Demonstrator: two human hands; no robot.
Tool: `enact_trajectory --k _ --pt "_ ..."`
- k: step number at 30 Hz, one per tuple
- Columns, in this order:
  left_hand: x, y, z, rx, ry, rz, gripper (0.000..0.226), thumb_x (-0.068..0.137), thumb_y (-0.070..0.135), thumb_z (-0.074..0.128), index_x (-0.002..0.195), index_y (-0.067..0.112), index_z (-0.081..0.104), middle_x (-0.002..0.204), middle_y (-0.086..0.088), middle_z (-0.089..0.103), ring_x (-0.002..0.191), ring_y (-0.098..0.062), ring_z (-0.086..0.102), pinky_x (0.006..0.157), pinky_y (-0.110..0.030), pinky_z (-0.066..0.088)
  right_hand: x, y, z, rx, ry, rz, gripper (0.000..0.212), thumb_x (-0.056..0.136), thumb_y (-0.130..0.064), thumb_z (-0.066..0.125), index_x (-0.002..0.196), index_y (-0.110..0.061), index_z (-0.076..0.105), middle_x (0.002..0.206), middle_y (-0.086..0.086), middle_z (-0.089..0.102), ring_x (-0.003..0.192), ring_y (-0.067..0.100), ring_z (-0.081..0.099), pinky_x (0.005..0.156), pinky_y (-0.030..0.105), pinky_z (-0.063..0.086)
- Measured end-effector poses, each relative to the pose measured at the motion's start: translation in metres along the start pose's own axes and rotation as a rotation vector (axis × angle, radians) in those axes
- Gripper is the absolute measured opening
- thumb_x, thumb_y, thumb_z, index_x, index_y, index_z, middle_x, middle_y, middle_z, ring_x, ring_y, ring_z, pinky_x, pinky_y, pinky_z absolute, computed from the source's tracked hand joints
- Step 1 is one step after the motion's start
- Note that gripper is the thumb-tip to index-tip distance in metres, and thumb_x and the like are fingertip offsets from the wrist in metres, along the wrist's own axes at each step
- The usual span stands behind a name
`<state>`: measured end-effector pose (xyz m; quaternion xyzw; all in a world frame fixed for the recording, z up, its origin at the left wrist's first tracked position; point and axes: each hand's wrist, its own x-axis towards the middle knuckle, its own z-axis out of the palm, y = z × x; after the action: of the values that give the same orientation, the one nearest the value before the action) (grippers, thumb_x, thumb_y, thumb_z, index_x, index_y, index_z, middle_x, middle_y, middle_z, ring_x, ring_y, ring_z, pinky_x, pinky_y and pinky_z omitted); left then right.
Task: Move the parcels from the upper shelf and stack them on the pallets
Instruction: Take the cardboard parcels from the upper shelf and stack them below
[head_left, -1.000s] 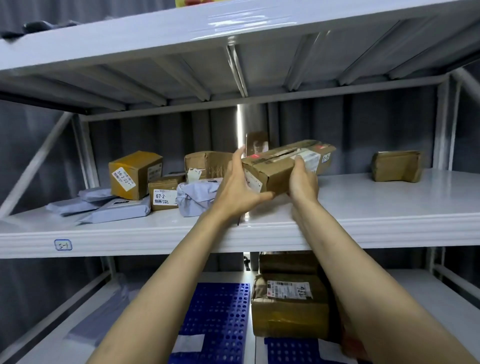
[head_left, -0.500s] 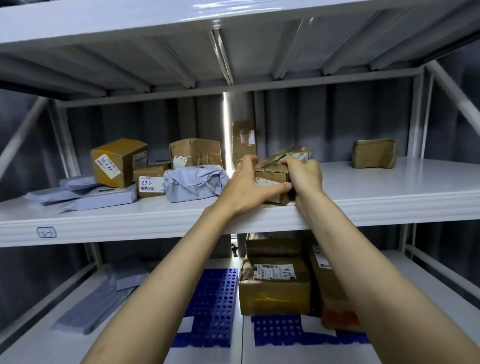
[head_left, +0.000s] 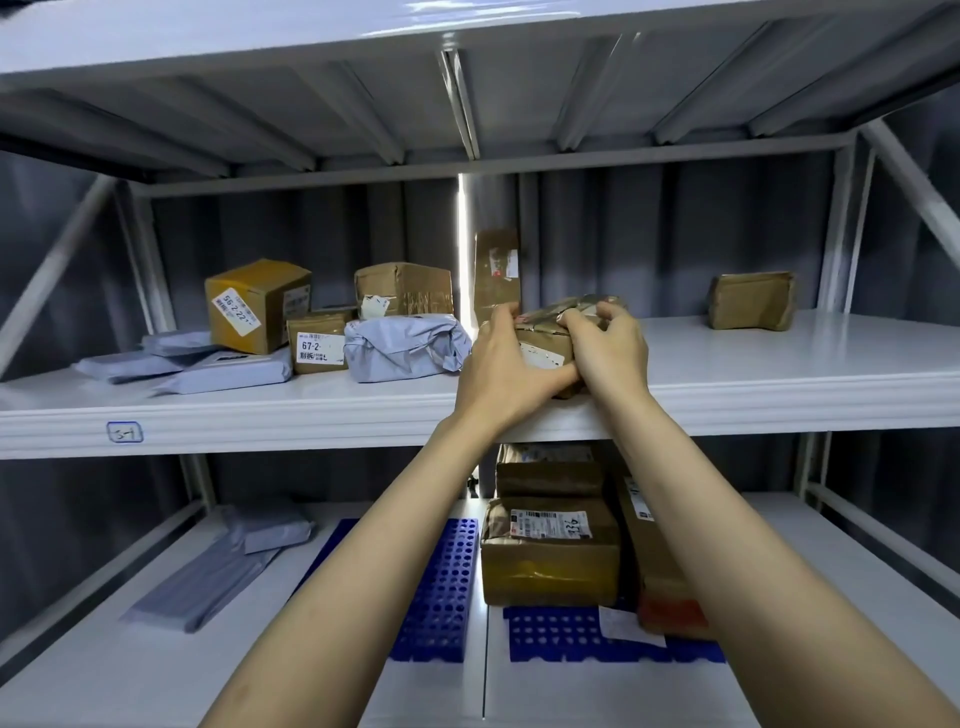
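Six brown cardboard boxes stand on the upper shelf (head_left: 779, 374), with one bulky grey bag (head_left: 405, 348) and about three flat mailers (head_left: 228, 371) at its left. Both arms reach up and forward, close together. The left hand (head_left: 498, 374) and right hand (head_left: 610, 353) grip one box, the parcel (head_left: 543, 340), at the shelf's front edge. Fingers of both hands curl over its top, and the left thumb lies along its near face. The grey bag lies just beside the left hand. Below, two blue pallets (head_left: 441, 597) carry stacked boxes (head_left: 550, 551).
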<state>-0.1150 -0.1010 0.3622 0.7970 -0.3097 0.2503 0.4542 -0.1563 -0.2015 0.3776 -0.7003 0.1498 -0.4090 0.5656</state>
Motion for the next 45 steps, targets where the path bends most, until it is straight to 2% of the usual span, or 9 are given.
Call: enact_trajectory --k 7,10,13,18,23,28,32,39,45 --pt "-0.003 -0.004 -0.013 -0.008 -0.129 0.021 0.097 0.064 0.054 0.069 0.146 0.017 0.031 0.144 -0.003 0.044 0.130 -0.019 0.043 0.097 -0.029 0.037 -0.003 -0.005 0.001 -0.156 0.142 -0.197 0.038 0.093 -0.029 0.055 0.128 -0.013 0.057 0.128 0.007 0.059 0.122 0.024 0.046 0.089 0.027 0.036" --pt "0.004 -0.008 -0.021 0.012 -0.145 0.029 0.083 0.075 0.048 0.070 0.144 0.018 0.035 0.143 -0.003 0.046 0.129 -0.019 0.044 0.097 -0.029 0.038 0.001 -0.006 0.005 -0.248 0.191 -0.283 0.031 0.094 -0.029 0.057 0.120 -0.015 0.063 0.117 0.006 0.066 0.113 0.024 0.054 0.081 0.028 0.040" --pt "0.021 -0.013 -0.035 0.012 -0.049 0.023 0.065 0.077 0.043 0.065 0.134 0.016 0.048 0.130 -0.001 0.057 0.116 -0.018 0.053 0.097 -0.036 0.046 0.006 -0.008 0.011 -0.359 0.183 -0.317 0.029 0.093 -0.029 0.059 0.120 -0.018 0.063 0.112 0.003 0.068 0.108 0.024 0.058 0.075 0.028 0.041" --pt "0.072 -0.029 -0.067 0.210 0.221 -0.060 0.041 0.082 0.031 0.062 0.115 0.008 0.059 0.114 -0.008 0.063 0.106 -0.025 0.056 0.084 -0.031 0.044 0.007 -0.030 0.029 -0.467 0.138 -0.428 0.033 0.090 -0.025 0.061 0.124 -0.024 0.060 0.113 0.004 0.068 0.108 0.030 0.059 0.084 0.037 0.049" --pt "0.121 -0.067 -0.090 0.400 0.205 -0.285 0.060 0.085 0.034 0.067 0.131 0.003 0.046 0.136 -0.021 0.045 0.127 -0.040 0.039 0.102 -0.041 0.037 0.007 -0.052 0.054 -0.489 0.066 -0.555 0.038 0.089 -0.020 0.057 0.126 -0.022 0.058 0.111 0.007 0.068 0.106 0.031 0.060 0.078 0.033 0.047" --pt "0.147 -0.095 -0.097 0.251 0.183 -0.486 0.088 0.084 0.033 0.071 0.147 0.002 0.019 0.150 -0.023 0.028 0.136 -0.040 0.033 0.111 -0.044 0.033 0.012 -0.065 0.080 -0.455 -0.062 -0.538 0.042 0.088 -0.019 0.056 0.130 -0.023 0.054 0.106 0.003 0.069 0.103 0.027 0.060 0.070 0.028 0.039" --pt "0.161 -0.106 -0.094 0.188 0.102 -0.570 0.105 0.078 0.034 0.077 0.149 0.002 0.007 0.150 -0.022 0.030 0.136 -0.038 0.034 0.111 -0.044 0.035 0.016 -0.067 0.097 -0.411 -0.123 -0.530 0.044 0.085 -0.022 0.058 0.129 -0.022 0.055 0.104 0.002 0.069 0.103 0.026 0.060 0.075 0.029 0.044" --pt "0.180 -0.119 -0.086 0.239 0.101 -0.535 0.097 0.086 0.033 0.069 0.149 -0.002 0.006 0.149 -0.022 0.035 0.135 -0.036 0.039 0.108 -0.040 0.035 0.028 -0.057 0.106 -0.350 -0.190 -0.461 0.042 0.085 -0.024 0.059 0.127 -0.021 0.057 0.109 0.004 0.068 0.111 0.024 0.055 0.085 0.029 0.043" --pt "0.172 -0.107 -0.082 0.328 0.199 -0.300 0.085 0.076 0.041 0.076 0.134 -0.001 0.031 0.136 -0.024 0.045 0.123 -0.040 0.047 0.098 -0.043 0.042 0.032 -0.055 0.103 -0.238 -0.209 -0.433 0.040 0.083 -0.021 0.062 0.123 -0.015 0.060 0.113 0.005 0.065 0.104 0.016 0.056 0.078 0.015 0.038"
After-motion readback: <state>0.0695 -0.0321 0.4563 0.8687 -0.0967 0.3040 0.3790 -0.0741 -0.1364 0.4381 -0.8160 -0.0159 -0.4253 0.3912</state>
